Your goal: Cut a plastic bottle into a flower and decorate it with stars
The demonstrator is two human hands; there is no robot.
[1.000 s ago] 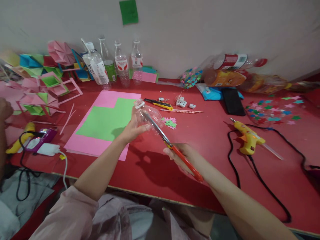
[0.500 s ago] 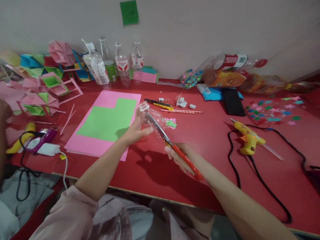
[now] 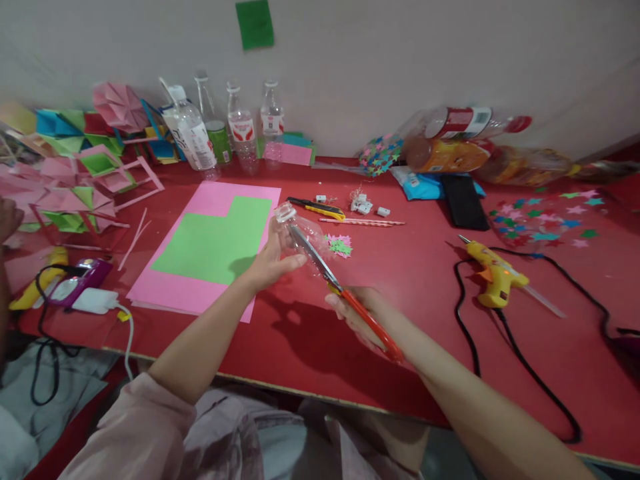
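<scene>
My left hand (image 3: 273,263) grips a clear plastic bottle piece (image 3: 286,215) by its neck end, thumb along its near side. Red-handled scissors (image 3: 367,319) are in my right hand (image 3: 363,313), their blades reaching up and left against the clear plastic. How far the blades are apart is hard to tell. Just beyond the plastic lies a small pile of pink and green paper stars (image 3: 340,245). Green paper (image 3: 210,247) rests on larger pink sheets (image 3: 175,293) to the left of my left hand.
A yellow glue gun (image 3: 497,273) with a black cable lies right on the red table (image 3: 400,267). Behind are a cutter (image 3: 325,211), upright bottles (image 3: 243,130), lying bottles (image 3: 460,123) and a black phone (image 3: 464,202). Paper crafts (image 3: 85,200) and another person's hand (image 3: 9,219) are left.
The whole view has shifted very slightly. Both hands, the clear plastic and the scissors keep almost the same pose. The other person's hand at the left edge has moved a little.
</scene>
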